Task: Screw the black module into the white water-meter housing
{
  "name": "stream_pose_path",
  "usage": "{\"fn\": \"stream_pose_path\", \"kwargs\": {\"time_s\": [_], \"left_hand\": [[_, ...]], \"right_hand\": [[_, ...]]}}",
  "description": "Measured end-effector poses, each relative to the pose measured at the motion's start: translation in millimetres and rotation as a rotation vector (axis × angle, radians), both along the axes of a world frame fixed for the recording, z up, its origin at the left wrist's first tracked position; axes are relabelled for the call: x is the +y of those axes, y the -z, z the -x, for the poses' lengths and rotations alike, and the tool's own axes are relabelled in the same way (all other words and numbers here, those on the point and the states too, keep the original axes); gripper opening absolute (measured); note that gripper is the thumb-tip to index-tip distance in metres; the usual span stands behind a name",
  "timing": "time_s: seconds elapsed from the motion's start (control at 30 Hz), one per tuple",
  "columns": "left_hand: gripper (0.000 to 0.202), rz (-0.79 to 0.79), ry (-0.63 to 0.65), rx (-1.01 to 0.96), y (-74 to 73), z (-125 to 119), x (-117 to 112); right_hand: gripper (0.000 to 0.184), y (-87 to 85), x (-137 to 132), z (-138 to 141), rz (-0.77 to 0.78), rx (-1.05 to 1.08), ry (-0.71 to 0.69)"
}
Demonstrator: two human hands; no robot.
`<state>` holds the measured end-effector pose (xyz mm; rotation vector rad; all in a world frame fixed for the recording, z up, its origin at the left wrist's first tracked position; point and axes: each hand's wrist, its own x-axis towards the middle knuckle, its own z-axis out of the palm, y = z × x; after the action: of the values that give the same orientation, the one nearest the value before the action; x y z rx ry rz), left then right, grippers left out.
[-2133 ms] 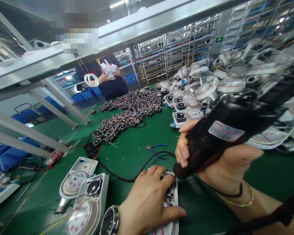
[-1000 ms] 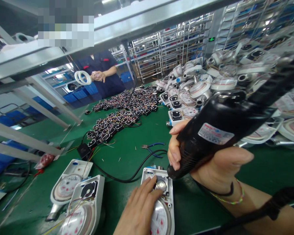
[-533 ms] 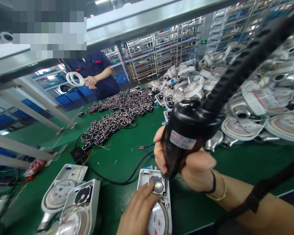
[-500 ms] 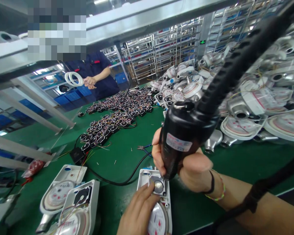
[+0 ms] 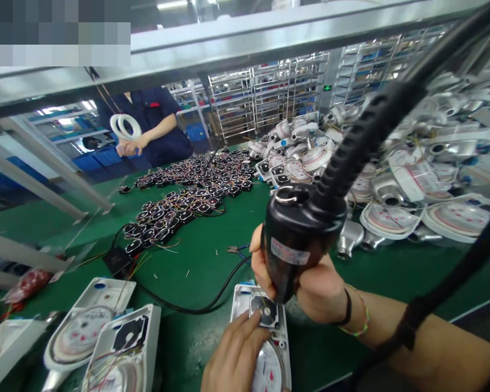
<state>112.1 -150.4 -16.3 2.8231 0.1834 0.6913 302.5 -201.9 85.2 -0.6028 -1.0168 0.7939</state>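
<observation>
My right hand (image 5: 318, 288) is wrapped round a black electric screwdriver (image 5: 300, 234), which points down with a thick cable leaving its top. Its tip is hidden behind my fingers, close above the upper part of a white-cased water meter (image 5: 239, 296). Across the left side of this meter lies my left hand (image 5: 232, 354), with its fingertips at a black square module (image 5: 267, 311) and a bit of finger showing at the dial's far edge. The round dial (image 5: 267, 367) with red marks is partly covered. Two similar open meters (image 5: 84, 326) lie to the left.
Wired black modules (image 5: 196, 190) are heaped across the green table (image 5: 204, 343). Metal-bodied meters (image 5: 392, 201) pile up at the right. Blue-handled cutters (image 5: 239, 250) and a black cable (image 5: 179, 307) lie beyond the meter. A co-worker's hand (image 5: 130, 146) is behind the table, near white rings (image 5: 124, 126).
My view has tilted slightly. The screwdriver stays over the meter's upper part, and my left hand remains on the meter. The co-worker's hand has moved down and left.
</observation>
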Motion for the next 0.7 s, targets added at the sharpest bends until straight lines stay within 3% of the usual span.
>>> {"fn": "stream_pose_path", "kwargs": {"time_s": [0.17,0.4,0.57,0.7], "left_hand": [[0.057,-0.067,0.107,0.023,-1.6,2,6],[0.058,0.074,0.045,0.009,-11.7,10,-1],[0.037,0.234,-0.098,-0.274,4.3,32,-16],[0.041,0.23,-0.254,-0.48,5.0,46,-31]], "right_hand": [[0.061,-1.7,-3,7,-0.029,-0.041,0.025],[0.074,-13.9,-7,0,0.042,-0.167,0.209],[0.068,-20.9,28,-27,0.211,-0.262,0.575],[0.055,7.9,75,-27,0.456,-0.65,0.529]]}}
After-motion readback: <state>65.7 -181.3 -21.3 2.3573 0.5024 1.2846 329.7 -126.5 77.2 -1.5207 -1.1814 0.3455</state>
